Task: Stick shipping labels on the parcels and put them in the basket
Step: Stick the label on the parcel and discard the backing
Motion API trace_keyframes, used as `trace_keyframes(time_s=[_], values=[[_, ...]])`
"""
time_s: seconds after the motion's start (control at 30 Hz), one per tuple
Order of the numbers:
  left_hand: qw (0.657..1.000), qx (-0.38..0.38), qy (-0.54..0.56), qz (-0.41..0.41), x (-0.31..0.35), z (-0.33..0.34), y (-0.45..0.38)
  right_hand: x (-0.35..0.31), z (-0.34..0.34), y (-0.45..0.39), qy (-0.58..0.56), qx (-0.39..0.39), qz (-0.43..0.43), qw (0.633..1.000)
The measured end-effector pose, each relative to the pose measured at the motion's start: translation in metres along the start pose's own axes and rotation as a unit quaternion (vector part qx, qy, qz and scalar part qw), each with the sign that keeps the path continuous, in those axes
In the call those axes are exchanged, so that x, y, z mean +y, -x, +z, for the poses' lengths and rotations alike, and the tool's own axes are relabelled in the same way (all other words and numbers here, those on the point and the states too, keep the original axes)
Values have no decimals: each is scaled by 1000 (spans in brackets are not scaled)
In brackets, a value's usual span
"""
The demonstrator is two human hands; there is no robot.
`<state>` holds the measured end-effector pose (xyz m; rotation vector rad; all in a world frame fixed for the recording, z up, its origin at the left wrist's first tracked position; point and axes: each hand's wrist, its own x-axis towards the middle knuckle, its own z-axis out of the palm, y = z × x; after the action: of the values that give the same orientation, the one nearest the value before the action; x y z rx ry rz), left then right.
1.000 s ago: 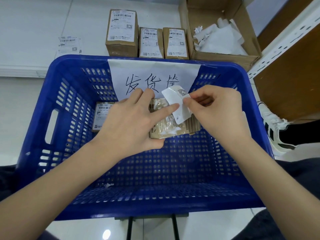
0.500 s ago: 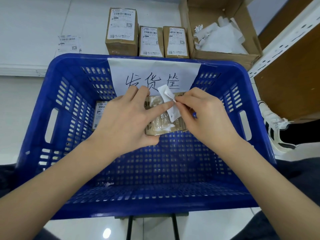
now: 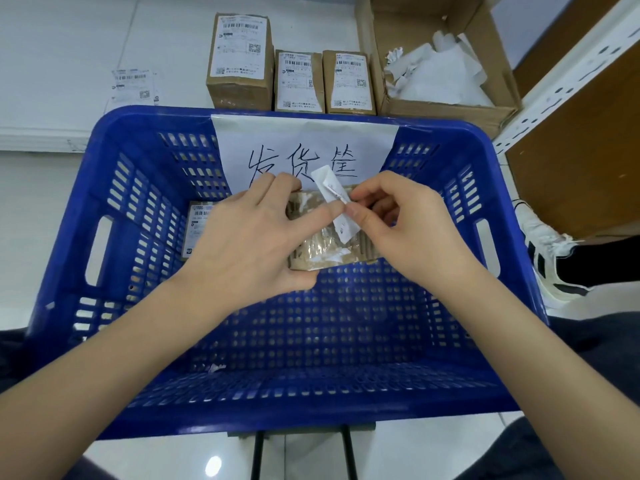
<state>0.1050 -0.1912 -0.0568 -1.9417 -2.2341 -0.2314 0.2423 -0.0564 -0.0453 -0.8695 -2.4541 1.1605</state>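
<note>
Over the basket [image 3: 69, 271]: the parcel [image 3: 329, 251] is gripped by the left hand [image 3: 249, 244].
Label [image 3: 334, 199]: pinched, folded, by the right hand [image 3: 408, 230] fingertips.
Advice: peel the backing fully, lay flat, smooth outward.

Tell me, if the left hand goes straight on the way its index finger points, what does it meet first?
Probably the right hand: the left hand points at its fingertips, pinching the white paper label.

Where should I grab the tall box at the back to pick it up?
Grip the tall box by its two long sides, coming from above. It lies flat with its label up, its left side is free, and only a narrow gap separates it from the next box on the right.
</note>
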Motion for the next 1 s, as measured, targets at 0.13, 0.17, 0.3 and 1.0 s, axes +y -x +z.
trace_keyframes(time_s=[0.13, 0.17, 0.3, 1.0], values=[[1000, 8, 2, 7, -2, 0, 1, 2, -3, -2, -29, -31, 2, 999], [1000, 10, 0, 5, -3, -1, 0, 2, -6, -2, -52, -37, 2, 998], [1000, 15, -15, 8, -9, -5, -3, -3, -18, -6, -102, -75, -4, 992], [998, 5, -12, 54, -9, -5, -4, -1, -21, -7, -137, -34, 92, 986]])
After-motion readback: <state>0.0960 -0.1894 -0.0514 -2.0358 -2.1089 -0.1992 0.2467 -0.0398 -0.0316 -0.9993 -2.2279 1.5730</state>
